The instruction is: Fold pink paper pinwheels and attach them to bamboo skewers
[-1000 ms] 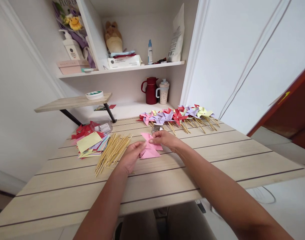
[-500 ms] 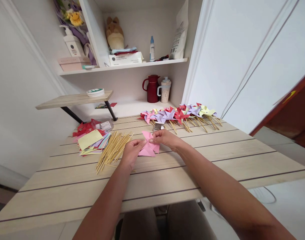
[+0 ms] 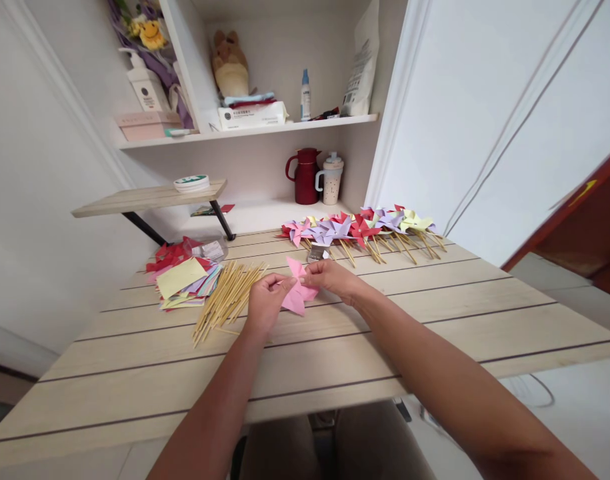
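Both hands meet over the middle of the pale slatted wooden desk, and between them sits a pink folded paper pinwheel head. The left hand pinches its left flap between thumb and fingers, so that grip is closed on the paper. The right hand closes thumb and forefinger on the paper's upper right tip, near the centre where the folded points gather. The paper stands lifted off the desk and tilted, its pointed blades fanning up and down, so it lies straight between the two grips with neither hand clearly nearer; the right fingertips sit closer to the hub.

The paper looks thin, matte and sharply creased, light enough to bend under a pinch. Just left of the left hand lies a loose bundle of thin pale bamboo sticks, their long axes running from the near left toward the far right, almost pointing at the pinwheel head. Beyond them is a stack of coloured paper squares, yellow on top, red and purple beneath. At the far edge lies a row of finished paper pinwheels on sticks, red, lilac, pink and pale yellow. A small metallic object sits just behind the right hand; what it is I cannot tell.
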`<action>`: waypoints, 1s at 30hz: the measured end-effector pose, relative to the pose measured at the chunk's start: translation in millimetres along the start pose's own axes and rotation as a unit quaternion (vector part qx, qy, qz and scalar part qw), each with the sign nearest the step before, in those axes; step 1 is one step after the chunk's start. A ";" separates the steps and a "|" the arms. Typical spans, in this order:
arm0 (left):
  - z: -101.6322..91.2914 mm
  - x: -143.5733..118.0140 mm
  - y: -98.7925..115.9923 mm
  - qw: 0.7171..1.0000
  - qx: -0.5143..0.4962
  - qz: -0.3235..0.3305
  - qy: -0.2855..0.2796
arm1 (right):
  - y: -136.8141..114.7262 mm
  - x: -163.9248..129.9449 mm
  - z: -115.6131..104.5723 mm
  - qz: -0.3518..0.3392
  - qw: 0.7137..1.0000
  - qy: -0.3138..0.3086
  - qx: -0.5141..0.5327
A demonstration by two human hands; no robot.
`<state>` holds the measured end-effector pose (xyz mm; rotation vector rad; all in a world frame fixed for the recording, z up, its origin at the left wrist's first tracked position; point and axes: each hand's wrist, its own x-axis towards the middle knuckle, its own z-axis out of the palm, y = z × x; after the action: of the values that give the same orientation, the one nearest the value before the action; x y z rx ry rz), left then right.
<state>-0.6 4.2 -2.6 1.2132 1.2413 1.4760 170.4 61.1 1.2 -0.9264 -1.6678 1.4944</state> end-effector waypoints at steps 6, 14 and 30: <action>-0.8 2.0 -2.4 0.997 0.047 0.053 0.032 | -4.1 -1.8 4.6 -0.018 0.999 -0.023 0.016; 0.5 -0.8 1.4 0.990 0.089 0.093 0.057 | -0.6 1.0 6.5 -0.016 0.999 0.007 0.032; -3.2 0.5 0.6 0.998 0.043 0.025 -0.026 | -10.1 -4.6 4.9 0.006 1.000 -0.014 -0.004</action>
<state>-3.9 4.0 -2.1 1.3408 1.2579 1.4304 167.8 53.8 10.6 -0.9256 -1.6911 1.5163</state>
